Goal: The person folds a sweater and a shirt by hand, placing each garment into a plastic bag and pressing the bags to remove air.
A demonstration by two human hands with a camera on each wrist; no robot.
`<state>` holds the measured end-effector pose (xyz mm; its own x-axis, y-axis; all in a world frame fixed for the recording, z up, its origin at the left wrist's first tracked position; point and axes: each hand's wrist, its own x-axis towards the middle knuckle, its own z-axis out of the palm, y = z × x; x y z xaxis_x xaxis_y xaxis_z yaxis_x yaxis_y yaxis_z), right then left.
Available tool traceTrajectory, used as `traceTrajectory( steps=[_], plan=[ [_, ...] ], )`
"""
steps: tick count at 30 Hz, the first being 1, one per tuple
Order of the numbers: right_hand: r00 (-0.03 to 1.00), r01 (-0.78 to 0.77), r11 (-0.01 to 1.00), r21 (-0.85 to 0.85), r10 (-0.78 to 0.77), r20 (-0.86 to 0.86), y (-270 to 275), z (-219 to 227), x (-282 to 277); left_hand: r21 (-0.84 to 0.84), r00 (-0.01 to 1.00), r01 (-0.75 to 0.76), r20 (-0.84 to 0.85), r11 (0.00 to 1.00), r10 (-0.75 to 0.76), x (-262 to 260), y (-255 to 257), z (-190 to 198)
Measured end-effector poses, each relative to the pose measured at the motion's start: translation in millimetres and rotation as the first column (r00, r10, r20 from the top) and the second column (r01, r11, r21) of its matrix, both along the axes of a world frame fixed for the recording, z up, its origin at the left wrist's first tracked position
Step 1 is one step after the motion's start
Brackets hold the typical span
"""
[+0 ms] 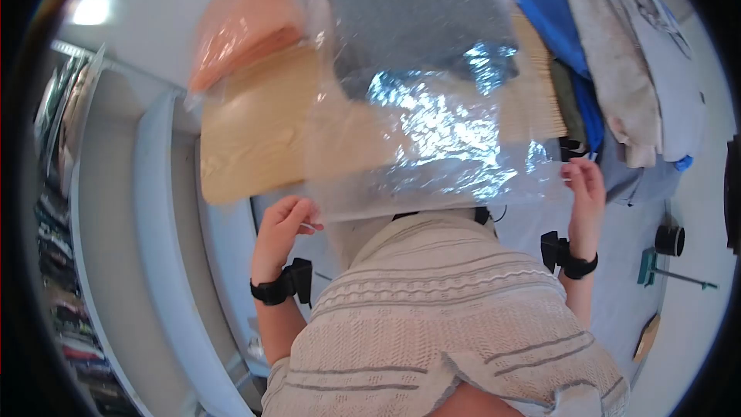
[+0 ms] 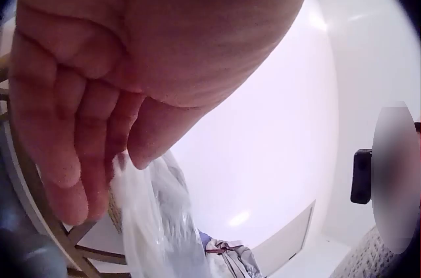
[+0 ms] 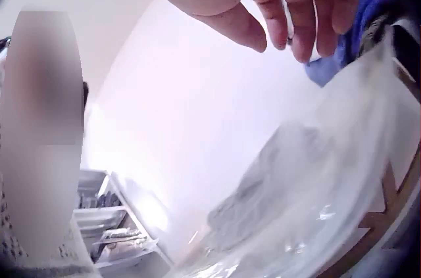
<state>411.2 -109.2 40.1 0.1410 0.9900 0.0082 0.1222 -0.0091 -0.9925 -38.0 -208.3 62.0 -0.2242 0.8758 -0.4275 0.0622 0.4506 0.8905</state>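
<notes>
A clear plastic bag [image 1: 363, 185] with a folded dark grey garment [image 1: 417, 23] inside lies over a wooden surface, its near edge toward the person. The left hand [image 1: 285, 228] pinches the bag's near left corner; in the left wrist view, the thumb and fingers of the left hand [image 2: 112, 81] meet on the clear plastic [image 2: 158, 225]. At the bag's right edge is the right hand [image 1: 587, 197]. In the right wrist view, the right hand [image 3: 289, 8] has its thumb apart from its loosely bent fingers, beside the bag [image 3: 329, 173], with no plastic visible between them.
An orange garment in clear plastic [image 1: 251, 19] lies at the wooden surface's [image 1: 255, 131] far left. Blue clothing [image 1: 548, 15] and beige clothing [image 1: 617, 69] lie at the right. White shelving [image 1: 116, 185] and a rack of clothes [image 1: 58, 255] stand left; a green-headed tool [image 1: 647, 269] is on the right.
</notes>
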Motion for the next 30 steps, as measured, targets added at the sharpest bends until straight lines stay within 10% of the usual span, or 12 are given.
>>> traceTrajectory(
  steps=[3,6,10,16,23,30],
  plan=[
    [0.993,0.026,0.980,0.199,-0.048,0.109,-12.0,26.8,-30.8,0.000,0.999,0.037,-0.026,0.999,-0.037,5.5,-11.1,-0.1],
    [0.905,-0.313,0.904,0.292,0.191,0.380,-16.3,52.8,-71.6,0.068,0.998,0.041,-0.055,0.997,-0.037,11.8,-12.5,1.8],
    [0.524,-0.838,0.457,0.297,0.524,0.672,-3.4,59.1,-143.0,0.133,0.998,0.053,-0.033,0.990,-0.049,22.9,-8.8,11.3],
    [0.582,-0.813,0.218,0.540,0.265,0.769,-14.4,31.4,-239.1,0.243,1.000,-0.018,0.011,0.970,0.016,38.3,-2.7,15.6],
    [0.661,-0.745,0.174,0.644,0.063,0.747,-19.4,18.4,-243.5,0.339,0.961,-0.167,0.268,0.926,0.075,34.0,-5.5,8.5],
    [0.727,-0.554,0.423,0.717,-0.173,0.664,-3.9,26.8,-134.0,0.307,0.925,-0.257,0.353,0.916,0.141,20.1,-3.3,10.2]
  ],
)
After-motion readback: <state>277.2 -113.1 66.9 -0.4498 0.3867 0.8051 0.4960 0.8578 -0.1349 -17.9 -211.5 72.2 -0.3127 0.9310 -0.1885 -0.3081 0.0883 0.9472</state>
